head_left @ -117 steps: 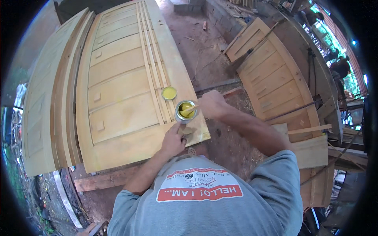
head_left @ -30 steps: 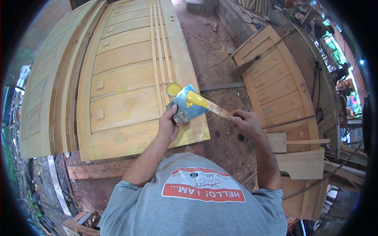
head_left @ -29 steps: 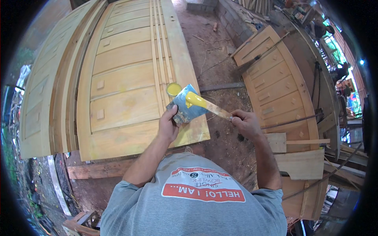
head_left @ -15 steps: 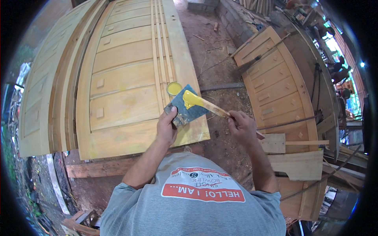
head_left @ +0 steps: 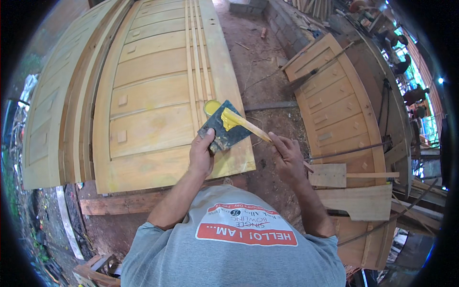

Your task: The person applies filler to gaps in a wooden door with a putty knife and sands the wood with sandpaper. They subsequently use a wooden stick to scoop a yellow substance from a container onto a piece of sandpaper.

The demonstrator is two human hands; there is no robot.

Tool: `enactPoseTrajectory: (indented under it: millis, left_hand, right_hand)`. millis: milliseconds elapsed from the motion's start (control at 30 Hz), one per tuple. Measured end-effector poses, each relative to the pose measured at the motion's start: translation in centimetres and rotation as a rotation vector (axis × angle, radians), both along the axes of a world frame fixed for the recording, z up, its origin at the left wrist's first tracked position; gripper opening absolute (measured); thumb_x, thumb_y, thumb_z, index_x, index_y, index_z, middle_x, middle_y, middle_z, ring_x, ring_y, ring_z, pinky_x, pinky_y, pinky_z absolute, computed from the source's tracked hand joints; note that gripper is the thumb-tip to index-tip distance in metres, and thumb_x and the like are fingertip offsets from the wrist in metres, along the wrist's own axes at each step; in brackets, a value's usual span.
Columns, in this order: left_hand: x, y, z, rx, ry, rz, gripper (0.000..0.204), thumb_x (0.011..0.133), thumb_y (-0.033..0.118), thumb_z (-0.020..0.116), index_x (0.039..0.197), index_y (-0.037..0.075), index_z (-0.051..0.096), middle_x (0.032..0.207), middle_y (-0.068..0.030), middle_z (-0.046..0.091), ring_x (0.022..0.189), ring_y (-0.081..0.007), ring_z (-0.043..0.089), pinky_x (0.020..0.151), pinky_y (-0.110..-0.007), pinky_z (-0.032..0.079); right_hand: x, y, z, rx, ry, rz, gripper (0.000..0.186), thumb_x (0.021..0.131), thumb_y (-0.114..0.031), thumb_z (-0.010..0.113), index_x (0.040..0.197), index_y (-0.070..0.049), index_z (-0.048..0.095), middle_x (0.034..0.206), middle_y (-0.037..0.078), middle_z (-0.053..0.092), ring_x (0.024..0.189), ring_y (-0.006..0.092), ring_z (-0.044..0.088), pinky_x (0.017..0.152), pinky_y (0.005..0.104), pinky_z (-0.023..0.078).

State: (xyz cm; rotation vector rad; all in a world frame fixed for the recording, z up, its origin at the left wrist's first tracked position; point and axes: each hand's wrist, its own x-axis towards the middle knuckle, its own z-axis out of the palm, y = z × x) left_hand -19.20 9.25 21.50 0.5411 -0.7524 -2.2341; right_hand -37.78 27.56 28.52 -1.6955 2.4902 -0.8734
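Observation:
My left hand (head_left: 202,154) grips the lower left corner of a dark, flat square board (head_left: 234,137), thumb on top. Thick yellow paste (head_left: 228,121) sits on the board's upper part. A wooden stick (head_left: 254,129) rests its coated end in that paste, and my right hand (head_left: 289,160) is closed round its other end. Just behind the board stands a round tin of yellow paste (head_left: 211,107), partly covered by it. Under both lies a large pale wooden panelled door (head_left: 148,143), with faint yellow smears near its close end.
Several thin wooden strips (head_left: 194,62) run lengthwise along the door. Another door (head_left: 45,129) stands at its left. To the right a browner panelled door (head_left: 342,105) leans, with a broom (head_left: 306,77) across it and board offcuts (head_left: 354,201) nearer me. A block wall (head_left: 282,28) rises beyond the dirt floor.
My right hand has shifted slightly left and down, and the stick now slopes more steeply, its coated end still in the paste. The board has tilted a little in my left hand.

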Motion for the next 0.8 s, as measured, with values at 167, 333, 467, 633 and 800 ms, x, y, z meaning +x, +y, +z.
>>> enactPoseTrajectory:
  millis: [167, 333, 467, 633, 800]
  left_hand:
    - [0.1, 0.1, 0.5, 0.015, -0.011, 0.008, 0.037, 0.105, 0.024, 0.053, 0.133, 0.000, 0.057, 0.123, -0.0078, 0.067, 0.111, -0.0185, 0.065, 0.098, -0.035, 0.050]
    - [0.3, 0.0, 0.3, 0.010, 0.007, -0.004, 0.039, 0.105, 0.024, 0.052, 0.136, 0.001, 0.054, 0.126, -0.0076, 0.065, 0.114, -0.0185, 0.063, 0.099, -0.036, 0.049]
    - [0.3, -0.1, 0.4, 0.031, 0.020, -0.002, 0.040, 0.105, 0.024, 0.051, 0.138, 0.001, 0.052, 0.129, -0.0076, 0.064, 0.117, -0.0189, 0.062, 0.101, -0.036, 0.048]
    - [0.5, -0.5, 0.0, 0.035, 0.089, -0.012, 0.040, 0.107, 0.024, 0.049, 0.140, 0.001, 0.050, 0.130, -0.0080, 0.063, 0.119, -0.0198, 0.061, 0.103, -0.038, 0.048]
    - [0.7, -0.6, 0.2, 0.033, 0.113, -0.041, 0.041, 0.107, 0.025, 0.050, 0.140, 0.002, 0.050, 0.132, -0.0083, 0.063, 0.120, -0.0201, 0.061, 0.104, -0.038, 0.047]
  right_hand:
    - [0.4, -0.3, -1.1, -0.082, 0.074, -0.014, 0.044, 0.091, -0.012, 0.070, 0.134, -0.019, 0.067, 0.106, 0.006, 0.067, 0.093, 0.0273, 0.057, 0.082, 0.0385, 0.050]
    - [0.7, -0.7, -1.3, -0.115, 0.079, -0.038, 0.044, 0.089, -0.010, 0.071, 0.132, -0.019, 0.068, 0.104, 0.007, 0.067, 0.093, 0.0278, 0.057, 0.082, 0.0386, 0.050]
    - [0.7, -0.7, -1.2, -0.137, 0.076, -0.041, 0.046, 0.087, -0.009, 0.072, 0.132, -0.018, 0.067, 0.104, 0.007, 0.066, 0.094, 0.0288, 0.057, 0.082, 0.0396, 0.049]
    - [0.8, -0.9, -0.8, -0.164, 0.080, -0.031, 0.048, 0.085, -0.006, 0.073, 0.132, -0.017, 0.067, 0.104, 0.008, 0.066, 0.094, 0.0288, 0.056, 0.083, 0.0403, 0.049]
    - [0.8, -0.8, -0.6, -0.196, 0.076, -0.032, 0.050, 0.084, -0.003, 0.073, 0.132, -0.015, 0.066, 0.103, 0.008, 0.066, 0.093, 0.0288, 0.056, 0.082, 0.0406, 0.049]
